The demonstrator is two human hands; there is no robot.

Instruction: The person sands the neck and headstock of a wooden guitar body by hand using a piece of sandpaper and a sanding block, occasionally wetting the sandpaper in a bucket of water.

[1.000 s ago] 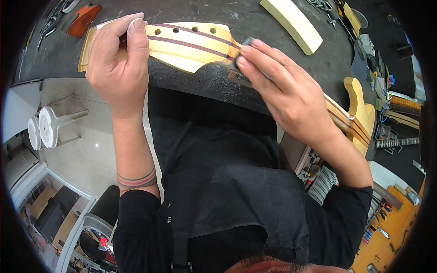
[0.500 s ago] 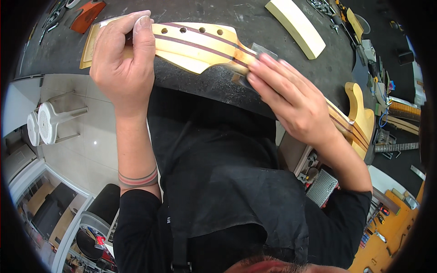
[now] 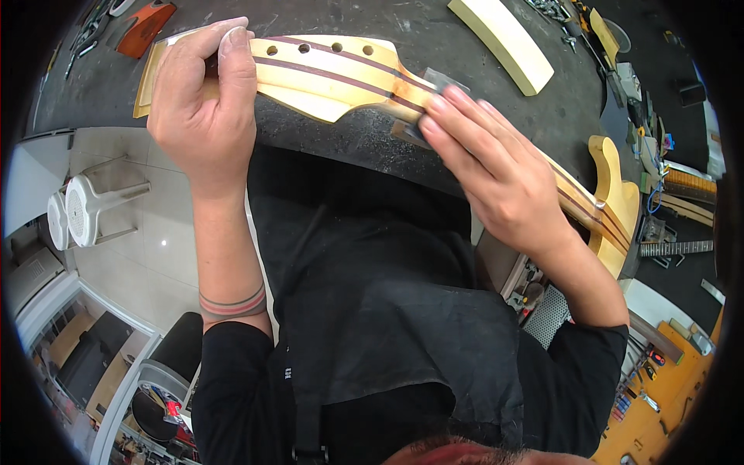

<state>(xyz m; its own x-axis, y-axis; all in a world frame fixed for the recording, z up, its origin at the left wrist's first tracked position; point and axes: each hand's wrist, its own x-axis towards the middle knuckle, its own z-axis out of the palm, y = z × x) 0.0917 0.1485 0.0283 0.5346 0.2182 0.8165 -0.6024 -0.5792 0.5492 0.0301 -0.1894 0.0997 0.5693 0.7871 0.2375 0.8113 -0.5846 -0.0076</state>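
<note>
An unfinished guitar (image 3: 325,85) of pale wood with dark stripes lies across the bench edge, with a row of holes in its headstock. Its neck runs right to the carved body (image 3: 612,198). My left hand (image 3: 208,116) is closed round the left end of the headstock, thumb on top, with pale dust on the thumb and fingers. Stretched nearly flat, the fingers of my right hand (image 3: 496,159) lie over the neck just right of the headstock; their tips are blurred. A grey piece (image 3: 448,80) juts out from under the neck there; I cannot tell its kind.
The dark bench top (image 3: 325,151) carries a curved pale wood block (image 3: 504,46) and an orange-brown wooden piece (image 3: 146,29). Tools and a fretted neck (image 3: 676,249) crowd the right side. White stools (image 3: 85,209) stand on the floor at left.
The guitar's headstock and my left hand have shifted slightly left and up. My right hand has stayed over the neck, moving a little left.
</note>
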